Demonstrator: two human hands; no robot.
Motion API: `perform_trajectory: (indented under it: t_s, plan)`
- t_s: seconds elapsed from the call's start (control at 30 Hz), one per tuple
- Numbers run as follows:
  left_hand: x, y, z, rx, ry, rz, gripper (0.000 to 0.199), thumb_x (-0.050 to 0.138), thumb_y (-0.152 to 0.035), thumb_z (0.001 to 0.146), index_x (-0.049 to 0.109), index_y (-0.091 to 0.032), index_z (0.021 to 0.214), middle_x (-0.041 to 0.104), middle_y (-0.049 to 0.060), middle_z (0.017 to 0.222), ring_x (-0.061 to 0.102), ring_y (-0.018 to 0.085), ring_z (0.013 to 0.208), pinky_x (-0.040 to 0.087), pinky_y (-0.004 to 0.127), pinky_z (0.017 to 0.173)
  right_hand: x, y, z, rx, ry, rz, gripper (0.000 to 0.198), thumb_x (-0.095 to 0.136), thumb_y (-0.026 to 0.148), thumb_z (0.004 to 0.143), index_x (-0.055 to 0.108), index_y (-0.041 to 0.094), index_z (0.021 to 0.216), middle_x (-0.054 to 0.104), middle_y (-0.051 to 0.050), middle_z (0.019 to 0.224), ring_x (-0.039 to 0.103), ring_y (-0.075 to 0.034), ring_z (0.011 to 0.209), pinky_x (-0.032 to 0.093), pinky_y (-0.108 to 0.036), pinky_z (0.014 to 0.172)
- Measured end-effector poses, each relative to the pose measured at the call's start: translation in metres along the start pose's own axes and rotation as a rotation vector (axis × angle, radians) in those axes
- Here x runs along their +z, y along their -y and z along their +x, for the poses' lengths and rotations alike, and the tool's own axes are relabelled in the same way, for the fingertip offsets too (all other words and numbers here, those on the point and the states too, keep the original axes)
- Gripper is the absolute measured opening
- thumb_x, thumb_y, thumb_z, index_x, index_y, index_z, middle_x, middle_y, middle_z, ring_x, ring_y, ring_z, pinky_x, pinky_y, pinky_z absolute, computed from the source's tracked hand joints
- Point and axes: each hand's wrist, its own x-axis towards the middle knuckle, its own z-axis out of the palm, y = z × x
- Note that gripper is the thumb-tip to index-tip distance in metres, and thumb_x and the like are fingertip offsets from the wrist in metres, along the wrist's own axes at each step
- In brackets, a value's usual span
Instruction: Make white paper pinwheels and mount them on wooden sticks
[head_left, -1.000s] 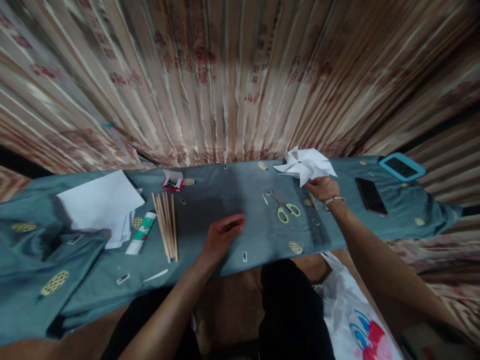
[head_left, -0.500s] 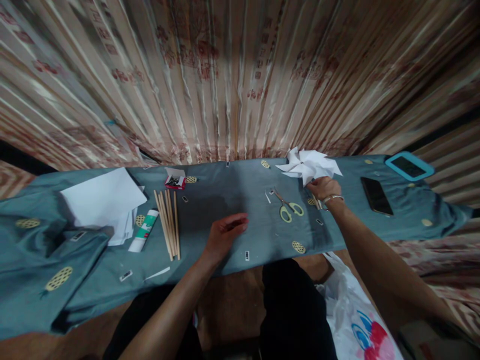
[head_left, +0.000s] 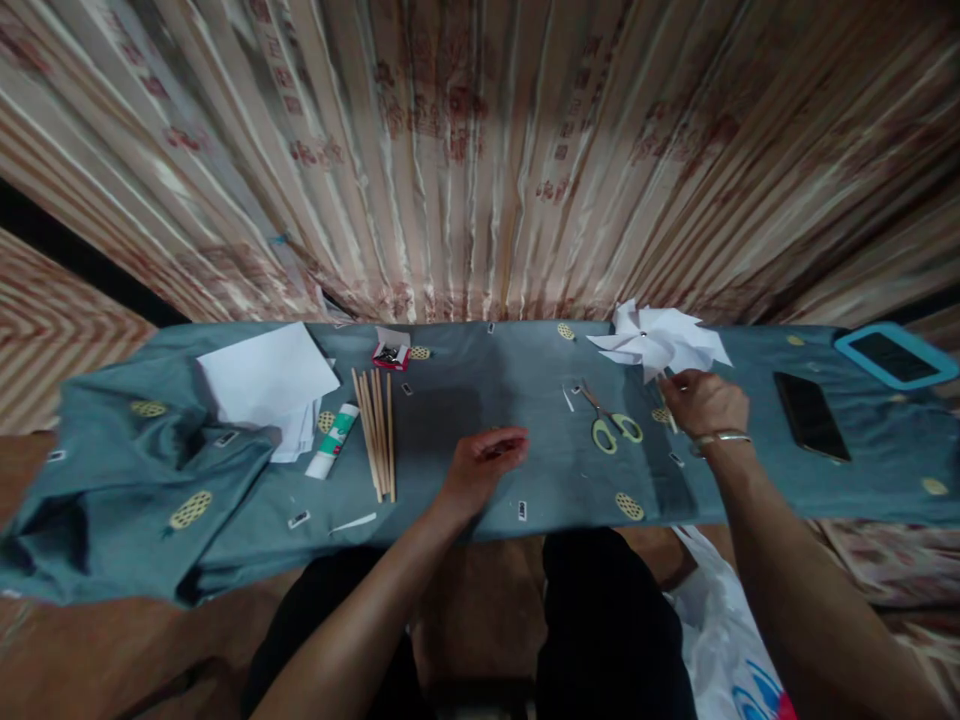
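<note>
White paper pinwheels [head_left: 671,338] lie overlapping at the back right, a wooden stick [head_left: 670,412] coming out below them. My right hand [head_left: 706,405] is closed, its fingertips against the pinwheel's stick just under the paper blades; the palm side is hidden. To its left lie scissors [head_left: 609,422] with pale green handles, blades partly apart. My left hand [head_left: 491,462] rests over the cloth near the middle, holding nothing, its fingers loosely curled with a gap at the thumb. Several wooden sticks [head_left: 379,435] lie left of it.
A glue stick [head_left: 332,441], white paper sheets [head_left: 268,372] and a small red box [head_left: 391,352] of metal pins sit on the left. A black phone [head_left: 811,415] and a blue-framed tablet [head_left: 896,355] lie far right. A plastic bag [head_left: 720,625] hangs below the edge.
The view has shifted, so the table sits farther right. My right hand has slid slightly right and nearer to me, uncovering more of the stick. My left hand keeps its loose pose.
</note>
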Motion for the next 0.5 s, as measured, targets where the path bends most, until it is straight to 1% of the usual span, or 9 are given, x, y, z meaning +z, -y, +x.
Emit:
perform_trajectory:
  t_s: [0.03,0.1,0.23,0.3,0.4,0.5]
  plan:
    - [0.0,0.001,-0.001,0.006,-0.001,-0.002,0.029,0.079,-0.029,0.062,0.079,-0.018,0.089,0.077,0.007,0.086,0.069,0.021,0.083,0.053,0.035,0.084,-0.001,0.005,-0.008,-0.017,-0.04,0.018,0.033,0.056,0.04,0.089,0.076,0.016,0.098,0.076,-0.019,0.092,0.072,-0.033,0.082,0.05,-0.037,0.067]
    - [0.001,0.004,-0.002,0.02,-0.004,0.004,0.028,0.079,-0.029,0.062,0.08,-0.018,0.088,0.077,0.007,0.085,0.069,0.02,0.082,0.053,0.034,0.082,-0.002,0.022,-0.026,-0.087,-0.076,0.086,0.03,0.056,0.038,0.089,0.076,0.017,0.095,0.077,-0.017,0.089,0.072,-0.031,0.078,0.049,-0.035,0.064]
    - [-0.001,0.006,-0.006,0.033,0.007,0.008,0.026,0.078,-0.029,0.064,0.08,-0.019,0.088,0.077,0.006,0.083,0.068,0.02,0.08,0.052,0.033,0.081,0.001,0.071,-0.06,-0.275,0.004,0.265,0.026,0.056,0.038,0.088,0.076,0.02,0.09,0.078,-0.013,0.085,0.073,-0.03,0.078,0.049,-0.034,0.063]
    - [-0.004,0.006,-0.008,0.046,0.001,0.0,0.024,0.077,-0.029,0.065,0.08,-0.019,0.086,0.077,0.006,0.082,0.068,0.02,0.079,0.052,0.033,0.079,-0.001,0.098,-0.076,-0.368,0.042,0.367,0.024,0.056,0.036,0.087,0.075,0.021,0.085,0.078,-0.011,0.086,0.073,-0.029,0.079,0.05,-0.033,0.066]
    - [-0.01,0.006,-0.011,0.053,-0.018,-0.009,0.021,0.075,-0.029,0.066,0.079,-0.019,0.084,0.076,0.005,0.081,0.066,0.02,0.078,0.051,0.032,0.077,-0.015,0.131,-0.1,-0.508,0.029,0.537,0.025,0.054,0.036,0.087,0.073,0.023,0.08,0.078,-0.007,0.085,0.073,-0.025,0.078,0.051,-0.033,0.071]
    - [-0.012,0.011,-0.015,0.036,0.004,0.015,0.01,0.072,-0.025,0.066,0.076,-0.018,0.072,0.072,0.003,0.073,0.064,0.02,0.076,0.05,0.031,0.075,-0.037,0.154,-0.124,-0.654,0.016,0.736,0.025,0.054,0.038,0.088,0.071,0.024,0.078,0.077,-0.005,0.083,0.071,-0.022,0.076,0.052,-0.032,0.072]
